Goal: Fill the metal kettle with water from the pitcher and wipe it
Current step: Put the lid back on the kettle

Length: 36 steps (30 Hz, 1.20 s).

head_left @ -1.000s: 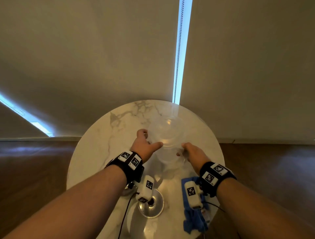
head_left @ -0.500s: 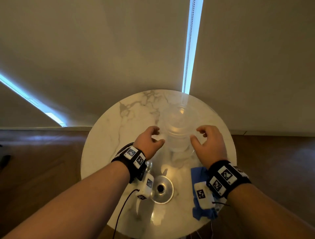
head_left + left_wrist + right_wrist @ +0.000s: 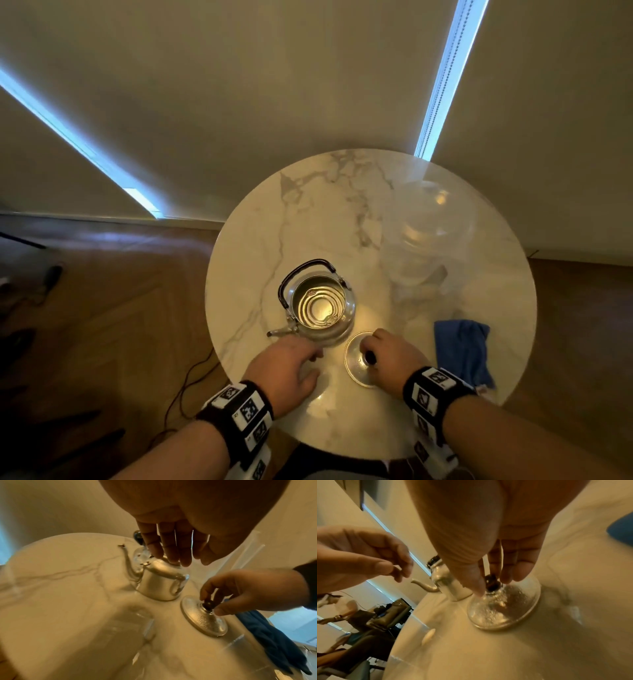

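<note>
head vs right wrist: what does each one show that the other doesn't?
Only the head view shows the kettle's open mouth from above, with ringed reflections inside, the clear pitcher at the far right of the marble table, and the whole blue cloth.

Only the right wrist view shows the right hand's fingers pinching the lid's dark knob, plus room clutter beyond the table edge.

Both show the kettle with its spout, the lid lying on the table, the left hand holding nothing, and the right hand.
</note>
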{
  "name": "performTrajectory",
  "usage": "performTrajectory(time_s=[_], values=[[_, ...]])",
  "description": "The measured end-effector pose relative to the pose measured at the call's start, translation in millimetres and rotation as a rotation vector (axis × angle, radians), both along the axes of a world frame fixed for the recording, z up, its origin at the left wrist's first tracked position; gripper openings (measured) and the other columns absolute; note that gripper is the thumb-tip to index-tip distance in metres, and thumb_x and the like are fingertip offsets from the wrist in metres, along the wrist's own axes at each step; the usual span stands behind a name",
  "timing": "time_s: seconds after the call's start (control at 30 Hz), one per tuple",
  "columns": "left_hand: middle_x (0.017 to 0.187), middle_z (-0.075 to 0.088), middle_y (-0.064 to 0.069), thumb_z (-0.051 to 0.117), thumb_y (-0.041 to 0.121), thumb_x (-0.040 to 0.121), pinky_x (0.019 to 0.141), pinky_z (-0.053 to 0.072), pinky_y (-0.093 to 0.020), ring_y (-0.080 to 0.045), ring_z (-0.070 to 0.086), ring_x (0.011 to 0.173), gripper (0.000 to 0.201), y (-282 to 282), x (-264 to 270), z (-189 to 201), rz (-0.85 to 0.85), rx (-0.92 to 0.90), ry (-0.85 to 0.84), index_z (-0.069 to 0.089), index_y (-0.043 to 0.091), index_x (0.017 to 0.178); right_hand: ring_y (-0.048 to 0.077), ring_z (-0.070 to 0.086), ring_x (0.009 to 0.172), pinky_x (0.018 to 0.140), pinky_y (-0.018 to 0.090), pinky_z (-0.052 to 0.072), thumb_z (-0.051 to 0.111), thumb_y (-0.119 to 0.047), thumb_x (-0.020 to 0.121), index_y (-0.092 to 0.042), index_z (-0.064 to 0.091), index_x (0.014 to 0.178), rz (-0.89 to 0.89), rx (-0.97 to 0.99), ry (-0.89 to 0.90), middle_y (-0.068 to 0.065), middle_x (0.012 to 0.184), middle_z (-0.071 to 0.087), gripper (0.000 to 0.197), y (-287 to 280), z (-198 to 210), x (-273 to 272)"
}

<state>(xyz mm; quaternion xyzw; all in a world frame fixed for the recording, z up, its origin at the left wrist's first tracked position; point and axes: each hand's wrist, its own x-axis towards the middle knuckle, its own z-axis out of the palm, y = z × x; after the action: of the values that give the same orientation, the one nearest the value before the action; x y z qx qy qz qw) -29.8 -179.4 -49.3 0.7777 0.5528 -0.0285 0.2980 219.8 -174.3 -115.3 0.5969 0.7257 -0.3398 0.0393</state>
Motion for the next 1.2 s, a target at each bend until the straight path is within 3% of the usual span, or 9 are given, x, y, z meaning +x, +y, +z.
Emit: performTrajectory(time_s=[0.17,0.3,0.37,0.5,0.6,0.77,0.93,1.03,1.2], values=[[0.121,0.057,0.022,0.050,0.050,0.080,0.097,0.049,-0.027,-0.001,0.048,0.117,0.043,3,-45,-18,0.050,0.026,-0.060,0.058,0.042,0.121,0.015,0.059,0.094,0.087,0.028,0.052,0.064,-0.032,0.091,-0.029,0.063,0.108,-0.120,-0.011,-0.026,-0.005,0.112,0.057,0.017,5,4,1],[0.118,0.057,0.022,0.060,0.041,0.081,0.094,0.047,-0.024,0.000,0.047,0.114,0.042,23,-64,-19,0.063,0.101,-0.140,0.059,0.039,0.123,0.009,0.057,0.086,0.075,0.024,0.049,0.070,-0.035,0.077,-0.032,0.063,0.095,-0.311,0.086,0.050,-0.011,0.101,0.056,0.020,10,39,2],[0.117,0.055,0.022,0.064,0.040,0.080,0.091,0.045,-0.020,0.001,0.045,0.112,0.042,34,-67,-18,0.062,0.136,-0.181,0.058,0.040,0.122,0.008,0.056,0.084,0.073,0.028,0.050,0.069,-0.035,0.070,-0.033,0.063,0.090,-0.370,0.151,0.111,-0.013,0.096,0.055,0.021,11,59,-4],[0.126,0.055,0.016,0.063,0.047,0.079,0.095,0.047,-0.022,-0.005,0.046,0.120,0.052,55,-66,-21,0.009,0.176,-0.179,0.058,0.034,0.129,0.004,0.055,0.086,0.072,0.022,0.047,0.065,-0.040,0.071,-0.035,0.063,0.092,-0.342,0.252,0.166,-0.018,0.094,0.053,0.022,25,84,-34],[0.130,0.056,0.011,0.065,0.048,0.079,0.099,0.048,-0.027,-0.010,0.047,0.123,0.058,70,-61,-22,-0.031,0.180,-0.194,0.057,0.030,0.134,0.006,0.054,0.084,0.069,0.016,0.042,0.068,-0.034,0.078,-0.031,0.066,0.099,-0.326,0.300,0.126,-0.017,0.098,0.051,0.022,49,83,-65],[0.130,0.056,0.009,0.066,0.053,0.075,0.094,0.053,-0.034,-0.018,0.051,0.118,0.060,89,-51,-25,-0.107,0.209,-0.196,0.056,0.028,0.128,0.021,0.062,0.091,0.074,0.030,0.050,0.064,-0.029,0.084,-0.023,0.069,0.106,-0.291,0.248,0.033,-0.005,0.109,0.057,0.023,71,69,-99],[0.134,0.055,0.009,0.048,0.057,0.075,0.089,0.051,-0.036,-0.023,0.051,0.116,0.059,102,-39,-28,-0.197,0.223,-0.079,0.060,0.025,0.123,0.025,0.065,0.091,0.073,0.028,0.046,0.064,-0.023,0.087,-0.018,0.071,0.105,-0.276,0.263,0.035,0.003,0.110,0.061,0.021,79,63,-110],[0.133,0.055,0.010,0.056,0.057,0.079,0.088,0.050,-0.036,-0.022,0.051,0.114,0.052,109,-36,-30,-0.218,0.239,-0.026,0.061,0.024,0.119,0.023,0.064,0.093,0.073,0.023,0.041,0.062,-0.019,0.088,-0.018,0.072,0.106,-0.280,0.251,0.046,0.002,0.111,0.061,0.020,79,64,-110],[0.136,0.057,0.008,0.061,0.058,0.078,0.093,0.049,-0.040,-0.023,0.050,0.117,0.053,117,-34,-31,-0.266,0.228,0.059,0.062,0.025,0.121,0.022,0.063,0.096,0.077,0.027,0.047,0.058,-0.018,0.089,-0.022,0.072,0.106,-0.217,0.174,-0.010,0.000,0.111,0.060,0.022,91,70,-107]])
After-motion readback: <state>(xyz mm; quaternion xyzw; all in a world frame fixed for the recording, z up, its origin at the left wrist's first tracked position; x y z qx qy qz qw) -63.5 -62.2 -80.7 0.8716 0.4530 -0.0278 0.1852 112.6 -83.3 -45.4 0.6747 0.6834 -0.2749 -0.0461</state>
